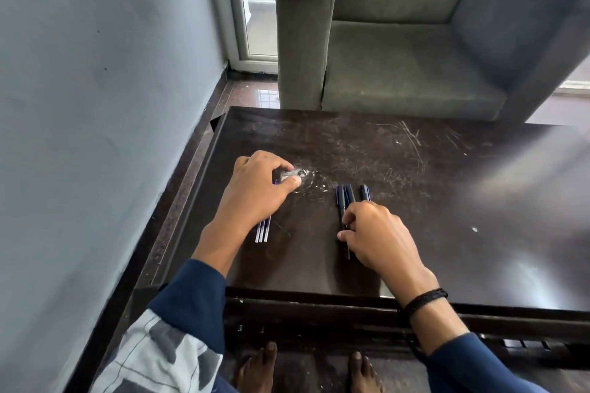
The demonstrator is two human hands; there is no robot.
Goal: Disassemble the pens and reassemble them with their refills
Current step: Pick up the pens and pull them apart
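Observation:
On the dark table (pixel 447 233), several dark blue pens (pixel 348 196) lie side by side near the middle. My right hand (pixel 380 234) rests over their near ends, and its thumb and curled fingers pinch one dark pen (pixel 347 250) whose tip sticks out toward me. Three thin refills (pixel 262 232) with white ends lie to the left, partly hidden under my left wrist. My left hand (pixel 255 191) is further back, with thumb and fingers curled round a small clear, shiny piece (pixel 291 173) that looks like crumpled plastic, on the tabletop.
The table has a scratched top and a raised rim along its left side (pixel 204 175), close to a blue-grey wall (pixel 95 105). A grey armchair (pixel 399 57) stands right behind the table. My bare feet (pixel 258 367) show below the near edge.

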